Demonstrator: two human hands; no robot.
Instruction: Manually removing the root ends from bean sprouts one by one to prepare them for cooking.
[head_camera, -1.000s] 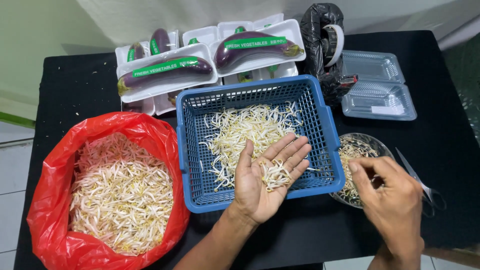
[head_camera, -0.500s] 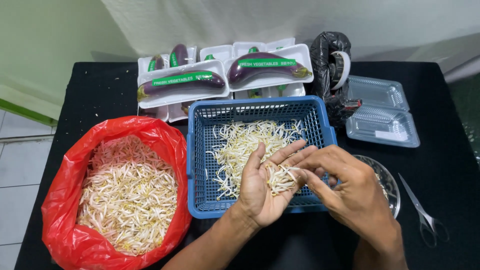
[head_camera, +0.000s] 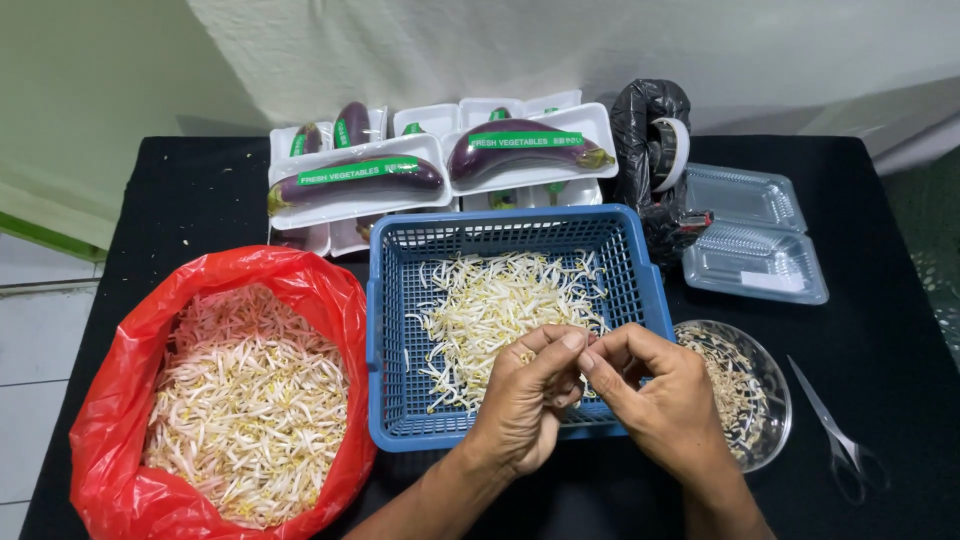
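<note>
Both hands meet over the blue basket's (head_camera: 392, 330) front edge. The left hand (head_camera: 525, 405) and right hand (head_camera: 655, 400) each have the grip pinched on a bean sprout (head_camera: 586, 352). It is too small to tell its long axis.

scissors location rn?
Head view: the scissors lie on the black table at the far right, just right of the glass bowl, apart from the right hand.

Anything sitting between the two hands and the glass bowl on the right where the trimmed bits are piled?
Nothing visible does. The right hand lies just beside the glass bowl, its open top uncovered. The scissors lie beyond the bowl.
</note>
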